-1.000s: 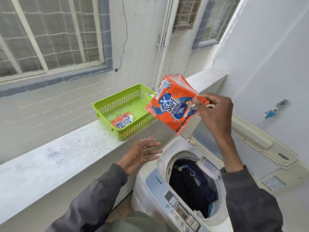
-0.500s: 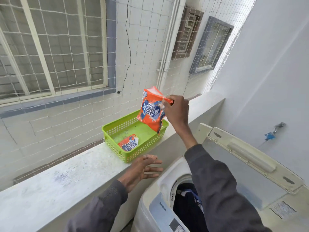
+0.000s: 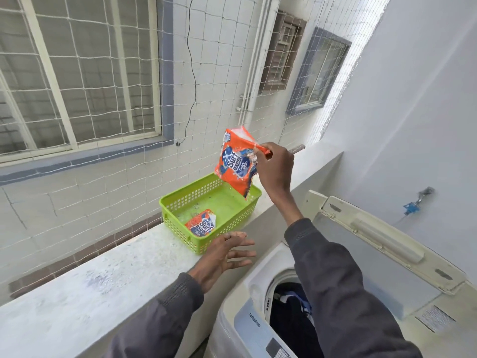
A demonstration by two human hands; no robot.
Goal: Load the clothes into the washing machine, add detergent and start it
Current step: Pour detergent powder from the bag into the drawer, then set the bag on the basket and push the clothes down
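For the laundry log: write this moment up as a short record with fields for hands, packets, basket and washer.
right hand: pinches the big packet by a top corner, above the basket
left hand: open, fingers spread, holding nothing, near the basket's front
small packet: lies in the basket
basket: on the ledge
washer: lid up, dark clothes in the drum
detergent in drum: cannot tell
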